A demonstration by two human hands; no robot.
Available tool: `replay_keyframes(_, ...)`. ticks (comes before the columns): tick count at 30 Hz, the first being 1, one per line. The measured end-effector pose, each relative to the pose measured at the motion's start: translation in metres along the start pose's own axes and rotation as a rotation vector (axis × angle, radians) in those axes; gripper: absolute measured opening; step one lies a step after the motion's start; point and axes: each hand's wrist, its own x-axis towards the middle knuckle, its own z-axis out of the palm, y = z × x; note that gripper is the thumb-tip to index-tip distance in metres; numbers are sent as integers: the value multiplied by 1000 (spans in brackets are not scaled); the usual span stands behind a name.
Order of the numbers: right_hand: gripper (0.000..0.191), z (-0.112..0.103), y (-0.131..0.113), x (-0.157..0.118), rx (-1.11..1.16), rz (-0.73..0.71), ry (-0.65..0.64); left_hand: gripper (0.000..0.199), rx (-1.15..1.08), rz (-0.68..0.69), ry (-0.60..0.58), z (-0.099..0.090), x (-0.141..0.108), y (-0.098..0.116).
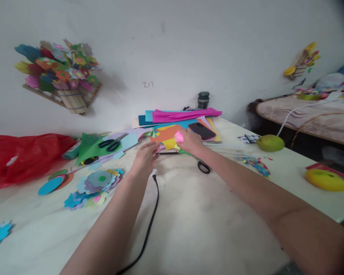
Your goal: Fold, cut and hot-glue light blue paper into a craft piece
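Note:
My right hand (189,140) is closed on a small bright pink paper piece (179,136) above the pile of paper scraps. Beside the pile's left edge is my left hand (148,154), its fingers curled loosely and apart, with no object visible in them. Orange paper (167,133) and yellow paper (169,144) lie between and behind the hands. A thin black stick (167,153) rests in front of the scraps. Black-handled scissors (203,167) lie under my right forearm, their blades mostly hidden.
Paper flowers (99,181), dark scissors (111,143) and a red plastic bag (28,160) lie at left. A phone (202,130) sits behind my right hand. Two yellow-green fruits (271,143) are at right. A black cable (151,221) crosses the front.

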Motion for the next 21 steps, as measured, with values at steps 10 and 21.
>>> replay_keyframes(10, 59, 17, 5, 85, 85, 25, 42, 25, -12, -6, 80, -4, 0, 2)
replay_keyframes(21, 38, -4, 20, 49, -40, -112, -46, 28, -14, 1, 37, -5, 1, -1)
